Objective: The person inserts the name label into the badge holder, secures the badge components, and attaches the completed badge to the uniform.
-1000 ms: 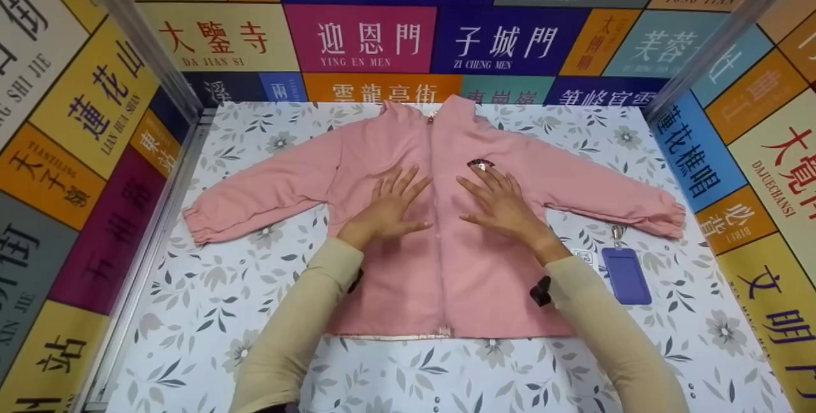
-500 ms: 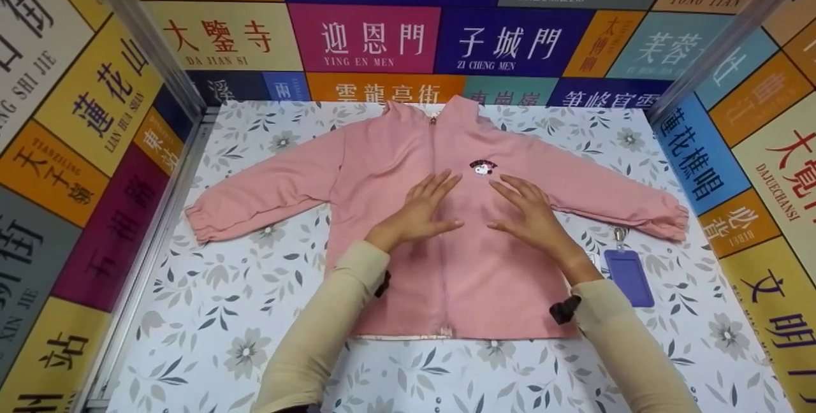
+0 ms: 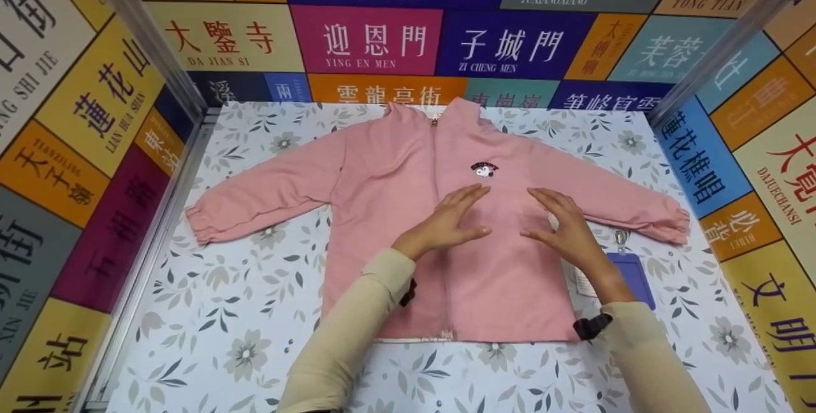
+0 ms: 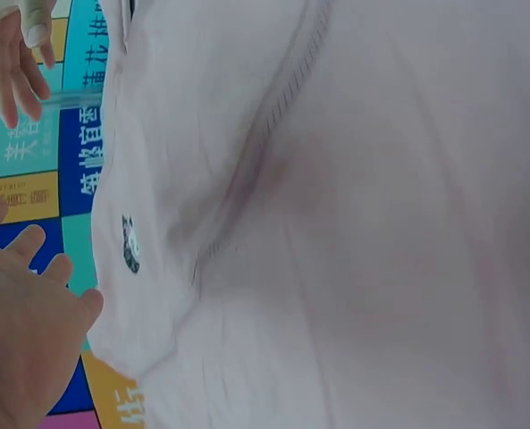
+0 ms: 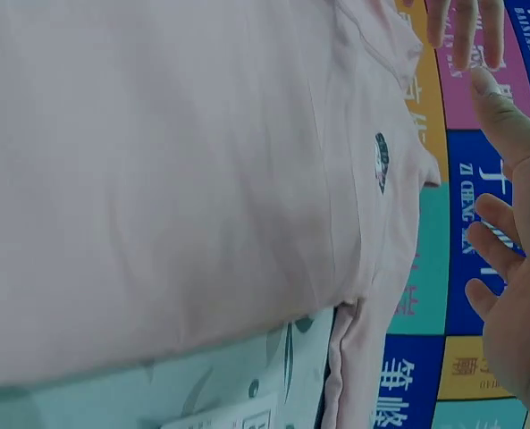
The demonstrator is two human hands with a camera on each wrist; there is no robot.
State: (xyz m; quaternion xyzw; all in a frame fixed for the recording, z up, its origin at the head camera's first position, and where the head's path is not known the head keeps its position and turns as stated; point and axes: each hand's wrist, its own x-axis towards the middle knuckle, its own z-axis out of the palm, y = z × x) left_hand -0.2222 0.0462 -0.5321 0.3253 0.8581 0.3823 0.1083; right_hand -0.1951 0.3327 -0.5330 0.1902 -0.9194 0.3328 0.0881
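Note:
A pink zip jacket [image 3: 382, 222] lies spread face up, both sleeves stretched out sideways and its collar toward the back wall. Its front zipper [image 3: 435, 164] runs down the middle, and a small dark-and-white emblem [image 3: 484, 169] marks the chest. My left hand [image 3: 449, 218] hovers over the jacket just right of the zipper, fingers extended and holding nothing. Near the jacket's right side, my right hand [image 3: 564, 225] is held above the cloth, fingers apart from the thumb, also holding nothing. In the left wrist view the left hand [image 4: 23, 322] appears raised off the fabric.
A blue badge holder [image 3: 631, 273] with a metal clip lies right of the jacket, partly behind the right wrist. Beside it is a white printed card [image 3: 584, 285], mostly hidden. Lettered walls [image 3: 376, 40] close off the back and sides of the flower-patterned table [image 3: 248, 349].
Both hands have lifted off the jacket front and shifted right, the left one crossing the zipper. The emblem is now uncovered. The jacket lies in the same place.

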